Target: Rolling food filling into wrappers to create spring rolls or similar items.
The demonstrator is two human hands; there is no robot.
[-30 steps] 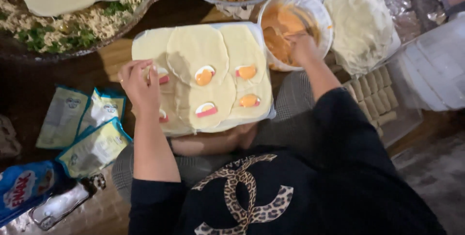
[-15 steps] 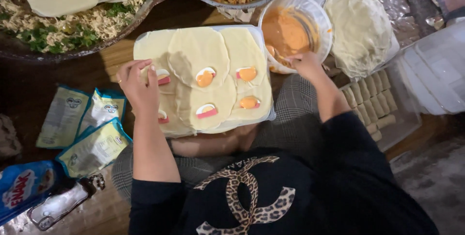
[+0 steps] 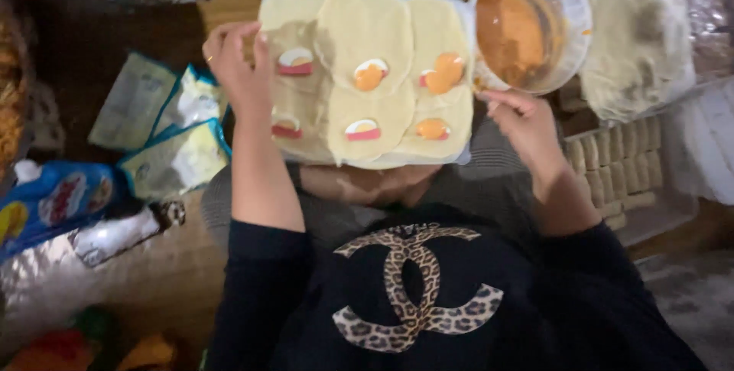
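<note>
While the head camera looked straight down, the left hand [image 3: 238, 65] lay flat with loose fingers on the 9 o'clock edge of the dough sheets [image 3: 367, 73], pressing on them rather than clasping anything. The sheets were pale rounds, overlapping on a white tray [image 3: 459, 158] at frame centre-top, resting on the person's lap. Each round carried a small dollop of filling [image 3: 369, 75], orange and white with a pink strip. The right hand [image 3: 520, 122] sat at 3 o'clock of the tray, fingers curled with tips by the tray's corner; whether it pinched anything, cannot tell. Just above that hand, at 1 o'clock, a clear bowl of orange sauce [image 3: 524, 27] touched the tray edge. Further at 2 o'clock lay a stack of flat dough rounds [image 3: 638, 42]; at 3 o'clock, rows of small pale pieces [image 3: 615, 161] in a container. At 9 o'clock, well apart from the tray, pale foil packets [image 3: 172, 130] lay on the dark table [image 3: 76, 65]. A blue pouch [image 3: 53, 203] sat at 8 o'clock.
</note>
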